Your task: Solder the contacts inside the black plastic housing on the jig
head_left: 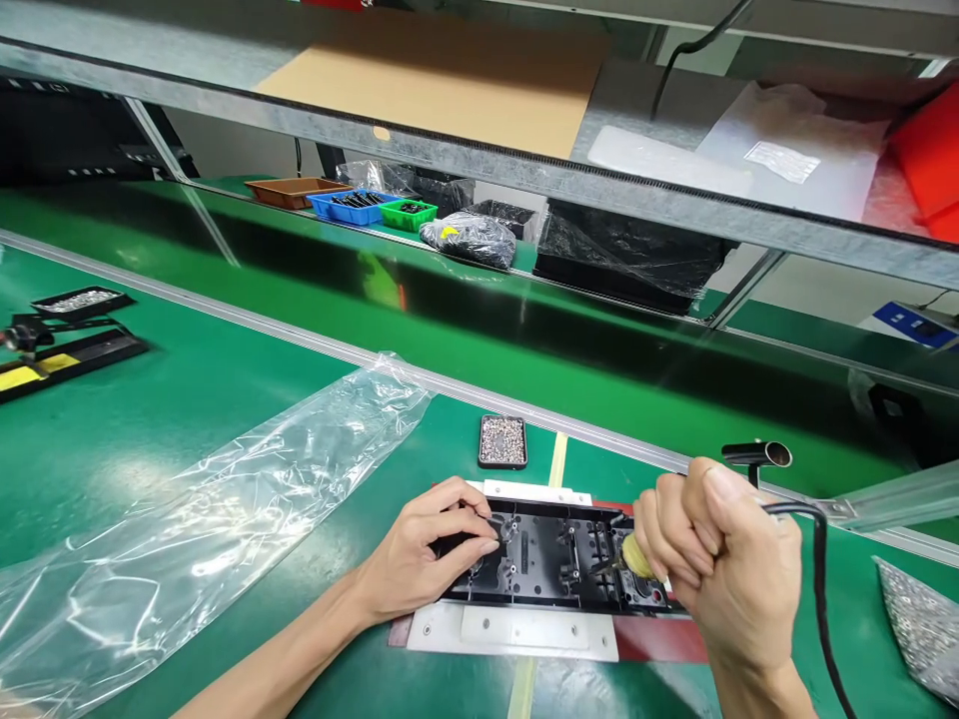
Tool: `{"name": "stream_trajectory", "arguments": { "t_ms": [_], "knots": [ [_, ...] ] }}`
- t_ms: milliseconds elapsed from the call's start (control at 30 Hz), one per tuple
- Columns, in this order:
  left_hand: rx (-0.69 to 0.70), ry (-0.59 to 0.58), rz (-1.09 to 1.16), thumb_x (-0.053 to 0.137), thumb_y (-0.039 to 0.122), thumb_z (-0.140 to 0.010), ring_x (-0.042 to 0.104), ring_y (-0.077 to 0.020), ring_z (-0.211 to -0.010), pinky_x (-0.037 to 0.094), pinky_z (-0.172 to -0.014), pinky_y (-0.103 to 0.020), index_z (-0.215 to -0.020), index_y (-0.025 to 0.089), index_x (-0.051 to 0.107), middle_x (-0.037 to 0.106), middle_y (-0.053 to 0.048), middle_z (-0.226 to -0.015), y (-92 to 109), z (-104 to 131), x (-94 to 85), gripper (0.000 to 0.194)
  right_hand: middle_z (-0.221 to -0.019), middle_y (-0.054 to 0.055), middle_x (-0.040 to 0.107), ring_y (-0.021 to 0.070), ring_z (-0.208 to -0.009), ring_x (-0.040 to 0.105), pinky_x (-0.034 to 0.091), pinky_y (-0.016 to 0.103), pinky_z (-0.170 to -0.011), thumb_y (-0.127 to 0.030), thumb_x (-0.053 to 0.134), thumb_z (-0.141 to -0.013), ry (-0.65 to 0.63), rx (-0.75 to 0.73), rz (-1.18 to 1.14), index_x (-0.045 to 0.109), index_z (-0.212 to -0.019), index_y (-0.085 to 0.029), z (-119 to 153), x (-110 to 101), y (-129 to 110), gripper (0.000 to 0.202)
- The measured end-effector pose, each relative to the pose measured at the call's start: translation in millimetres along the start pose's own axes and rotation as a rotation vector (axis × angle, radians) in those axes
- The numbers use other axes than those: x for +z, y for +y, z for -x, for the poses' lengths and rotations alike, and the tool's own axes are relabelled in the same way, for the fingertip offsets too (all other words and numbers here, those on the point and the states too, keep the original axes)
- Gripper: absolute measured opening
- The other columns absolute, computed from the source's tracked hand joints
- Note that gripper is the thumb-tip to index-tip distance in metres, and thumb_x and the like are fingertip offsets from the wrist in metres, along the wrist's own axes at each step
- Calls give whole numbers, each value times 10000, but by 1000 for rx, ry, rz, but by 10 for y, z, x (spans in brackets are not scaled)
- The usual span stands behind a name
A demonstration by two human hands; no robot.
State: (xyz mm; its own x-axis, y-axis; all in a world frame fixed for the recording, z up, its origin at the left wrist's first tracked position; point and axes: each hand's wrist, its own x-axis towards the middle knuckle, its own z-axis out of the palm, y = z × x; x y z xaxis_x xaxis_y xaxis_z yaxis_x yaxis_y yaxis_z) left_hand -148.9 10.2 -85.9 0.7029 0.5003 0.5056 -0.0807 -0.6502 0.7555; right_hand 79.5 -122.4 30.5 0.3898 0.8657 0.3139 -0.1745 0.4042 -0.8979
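Observation:
A long black plastic housing [535,559] with ribs and small metal inserts lies in a white fixture [539,631] on the green bench. My left hand [435,544] rests over the housing's left end. Its thumb and fingertips are drawn together near the inner surface; whatever sits between them is too small to make out. In my right hand [730,559] is a soldering iron [636,557], gripped by its yellowish handle, with the tip angled down into the right part of the housing. A black cord runs from behind this hand.
A small black tray of metal inserts [502,440] sits beyond the fixture. Clear plastic film [255,499] covers the bench at left. A metal tube holder [756,454] stands behind my right hand; a bag of small metal parts [918,619] lies far right. Bins [352,207] line the back.

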Motion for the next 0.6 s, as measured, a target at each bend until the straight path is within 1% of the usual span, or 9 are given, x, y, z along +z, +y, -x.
{"name": "stream_trajectory", "arguments": {
  "t_ms": [100, 200, 267, 433, 500, 600],
  "knots": [
    [8, 0, -5, 666, 150, -972, 625, -155, -909, 489, -833, -318, -994, 212, 772, 655, -64, -1027, 4, -10, -1, 124, -489, -49, 325, 79, -409, 304, 338, 205, -393, -286, 512, -1041, -12, 1, -6, 381, -616, -189, 1, 34, 41, 455],
    [11, -2, -8, 664, 151, -972, 627, -156, -905, 496, -825, -316, -994, 211, 773, 656, -66, -1026, 5, -20, -1, 127, -489, -47, 322, 81, -410, 301, 333, 208, -390, -284, 506, -1039, 3, -13, 10, 366, -613, -189, -25, 47, 61, 459],
    [11, -4, -13, 660, 152, -974, 634, -156, -902, 503, -819, -312, -995, 212, 773, 657, -68, -1032, 4, -19, -4, 130, -487, -48, 313, 82, -407, 293, 330, 212, -385, -302, 515, -1038, 56, -32, 36, 362, -606, -191, -68, 19, 50, 472],
    [17, -7, -33, 649, 153, -979, 645, -170, -926, 517, -823, -317, -1005, 211, 772, 665, -79, -1036, 3, -2, -12, 139, -470, -57, 279, 89, -384, 254, 308, 232, -358, -322, 542, -1019, 267, -66, 85, 370, -604, -203, -212, -140, -40, 464],
    [11, -10, -25, 649, 145, -977, 637, -162, -904, 512, -798, -308, -1004, 213, 772, 659, -78, -1041, 3, 2, -12, 143, -463, -57, 273, 90, -376, 245, 295, 237, -351, -322, 549, -1007, 304, -76, 103, 368, -598, -204, -249, -193, -64, 463],
    [-1, -17, -15, 651, 133, -976, 623, -149, -886, 500, -784, -299, -1007, 217, 770, 647, -73, -1052, 2, 2, -9, 149, -462, -56, 279, 90, -372, 251, 295, 239, -351, -324, 556, -1002, 310, -88, 113, 365, -599, -205, -274, -220, -62, 461]
  ]
}}
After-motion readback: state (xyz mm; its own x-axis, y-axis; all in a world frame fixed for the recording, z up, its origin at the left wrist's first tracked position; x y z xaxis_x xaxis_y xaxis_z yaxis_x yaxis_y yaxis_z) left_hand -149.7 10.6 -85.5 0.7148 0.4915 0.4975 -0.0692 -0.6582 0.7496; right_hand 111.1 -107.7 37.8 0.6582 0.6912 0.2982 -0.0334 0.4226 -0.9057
